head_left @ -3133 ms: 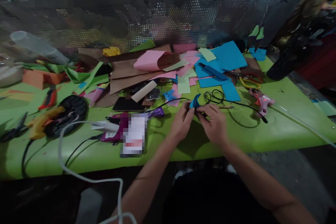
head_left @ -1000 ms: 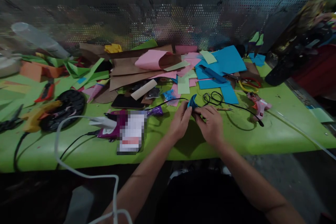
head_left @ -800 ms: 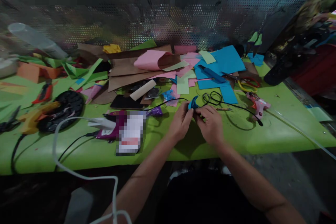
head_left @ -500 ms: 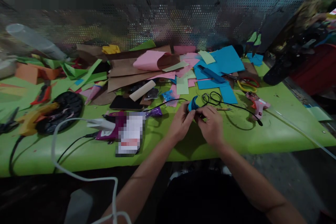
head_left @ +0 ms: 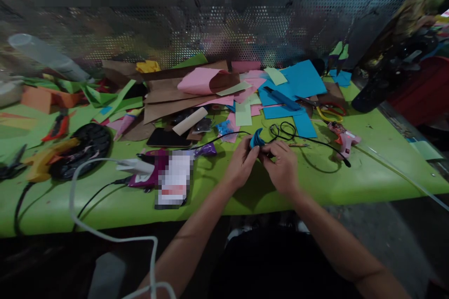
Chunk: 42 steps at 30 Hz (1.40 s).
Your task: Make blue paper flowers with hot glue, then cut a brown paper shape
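Observation:
A small curled piece of blue felt or paper with several layered folds [head_left: 257, 138] is held above the green table, near its middle. My left hand [head_left: 242, 161] is closed around its left side, with the thumb pressed on the lower edge. From the right, my right hand [head_left: 281, 164] pinches at the lower right edge of the same piece; its fingertips are partly hidden. A thin black cable [head_left: 288, 131] lies looped just behind my hands. Flat blue sheets [head_left: 306, 79] are spread farther back.
Yellow-handled scissors [head_left: 328, 111] and a pink glue gun [head_left: 345, 142] lie to the right. On the left are a yellow-handled tool [head_left: 52, 156], a black round tray [head_left: 93, 149] and a power strip [head_left: 154, 173] with a white cable [head_left: 115, 239]. Pink and brown sheets [head_left: 199, 80] are piled before a perforated metal panel [head_left: 210, 28].
The blue piece has turned slightly between my fingers, so its folds show more clearly. Both hands stay in nearly the same place, and the table things have not moved.

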{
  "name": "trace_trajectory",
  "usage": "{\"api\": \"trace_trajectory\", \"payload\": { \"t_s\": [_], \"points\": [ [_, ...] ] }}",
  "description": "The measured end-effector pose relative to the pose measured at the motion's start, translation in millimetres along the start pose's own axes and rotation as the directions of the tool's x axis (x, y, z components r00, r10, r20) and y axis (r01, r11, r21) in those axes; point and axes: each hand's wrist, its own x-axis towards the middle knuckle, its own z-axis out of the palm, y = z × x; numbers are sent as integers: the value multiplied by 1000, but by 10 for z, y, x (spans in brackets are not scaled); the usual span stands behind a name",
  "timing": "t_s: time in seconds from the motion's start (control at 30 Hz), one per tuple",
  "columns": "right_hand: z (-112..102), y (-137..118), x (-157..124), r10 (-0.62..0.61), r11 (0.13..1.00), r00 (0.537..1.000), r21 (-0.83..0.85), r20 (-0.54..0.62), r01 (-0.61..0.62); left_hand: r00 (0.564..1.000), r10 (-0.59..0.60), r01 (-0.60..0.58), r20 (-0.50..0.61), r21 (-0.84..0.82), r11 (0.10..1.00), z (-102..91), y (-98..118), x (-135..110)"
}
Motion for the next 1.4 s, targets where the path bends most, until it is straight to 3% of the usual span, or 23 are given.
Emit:
{"api": "trace_trajectory", "payload": {
  "t_s": [0.4,0.93,1.4],
  "points": [
    [-32,6,14,92,995,996,38,22,-92,998,-12,12,59,4,1000,-22,-4,-19],
    [-32,6,6,72,995,997,61,5,-73,1000,-2,2,7,14,1000,-9,-36,-21],
    [-22,13,15,111,992,994,63,20,-112,999,-20,18,46,42,999,-30,15,-9]
  ]
}}
